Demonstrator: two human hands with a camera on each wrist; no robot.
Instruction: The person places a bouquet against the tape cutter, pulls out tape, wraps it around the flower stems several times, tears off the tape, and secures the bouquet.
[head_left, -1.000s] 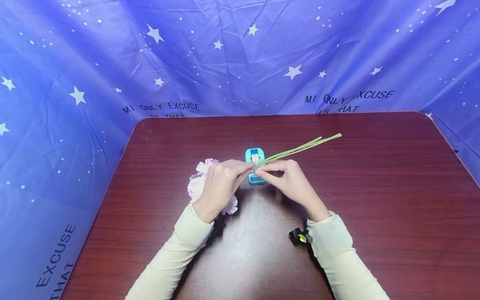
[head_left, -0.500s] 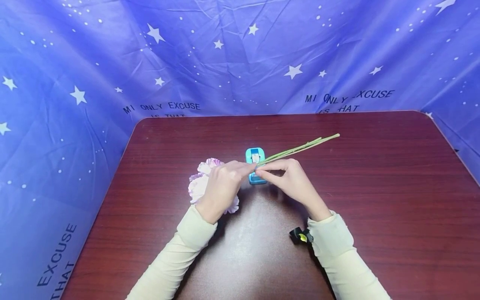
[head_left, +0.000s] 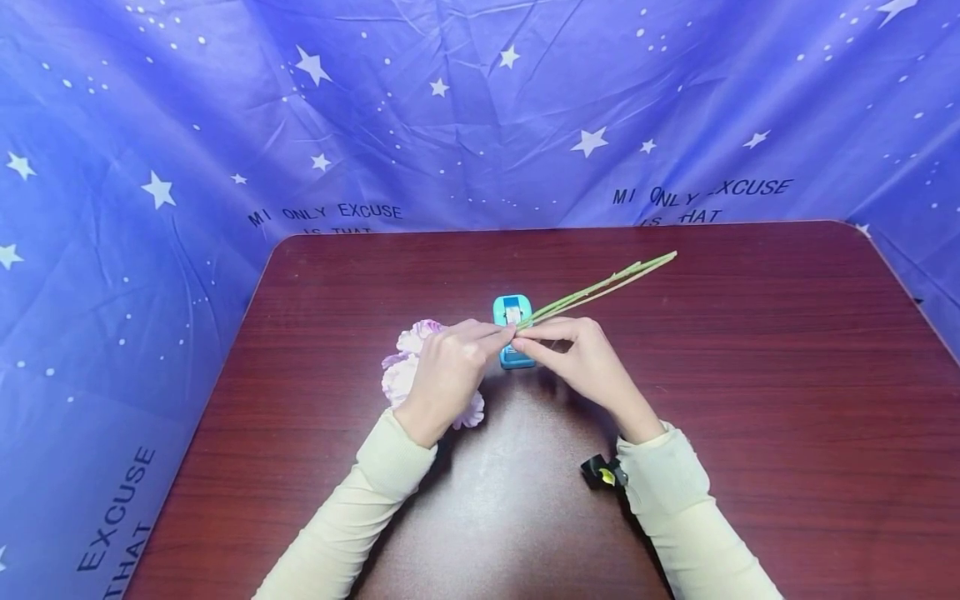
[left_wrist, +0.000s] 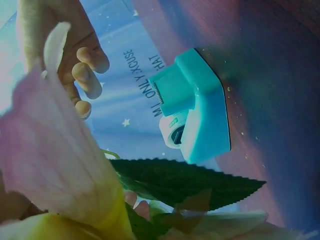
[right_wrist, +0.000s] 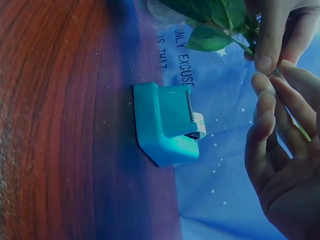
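Note:
My left hand (head_left: 448,367) grips the green stems (head_left: 600,287) of several pink-white artificial flowers (head_left: 400,377). The blooms hang beneath and left of this hand, partly hidden by it. From the other side, my right hand (head_left: 588,358) pinches the stems with thumb and fingertips, right beside the left fingertips. The stems' bare ends point to the far right. Just below both hands, a turquoise tape dispenser (right_wrist: 155,120) stands on the table with a small tape roll (left_wrist: 172,131) in it. Serrated green leaves (right_wrist: 210,37) show near the left hand in the right wrist view.
The dark red wooden table (head_left: 787,375) has rounded far corners. A blue curtain (head_left: 480,117) with white stars hangs behind it and along its sides. A black strap piece (head_left: 600,472) with a yellow spot sits at the right cuff.
The stems' free ends have tipped slightly farther from me. The flowers and left hand have shifted a little to the right. Both hands keep their hold near the dispenser.

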